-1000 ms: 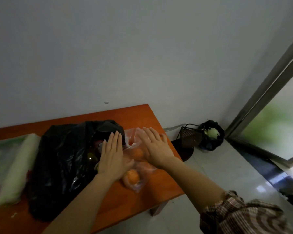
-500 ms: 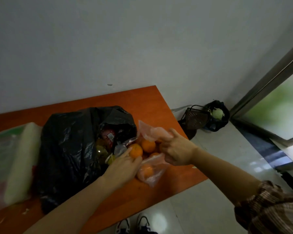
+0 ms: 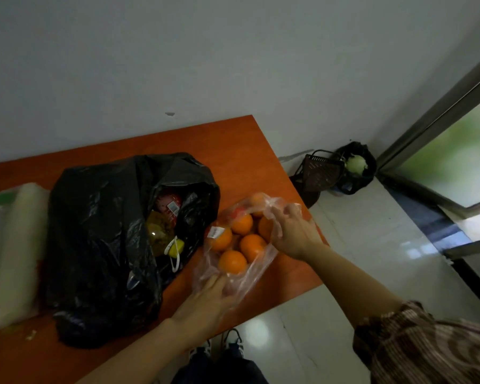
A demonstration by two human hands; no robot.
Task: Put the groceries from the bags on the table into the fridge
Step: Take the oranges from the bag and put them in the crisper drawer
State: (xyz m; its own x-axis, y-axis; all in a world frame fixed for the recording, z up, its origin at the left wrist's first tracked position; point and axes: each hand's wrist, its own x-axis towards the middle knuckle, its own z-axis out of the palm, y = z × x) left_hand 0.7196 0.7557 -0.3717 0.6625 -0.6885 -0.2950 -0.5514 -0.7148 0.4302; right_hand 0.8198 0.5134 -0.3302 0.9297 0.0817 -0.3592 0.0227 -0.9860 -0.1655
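At the table's point(image 3: 233, 151) right edge, our left hand point(image 3: 205, 303) grips the clear bag point(image 3: 257, 275) of oranges point(image 3: 232, 261) at its near end, our right hand point(image 3: 294, 234) pinching its far rim.

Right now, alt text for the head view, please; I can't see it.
The right hand grips the far edge of a clear bag of oranges on the table while the left hand touches its near end. An open black bag lies beside it.
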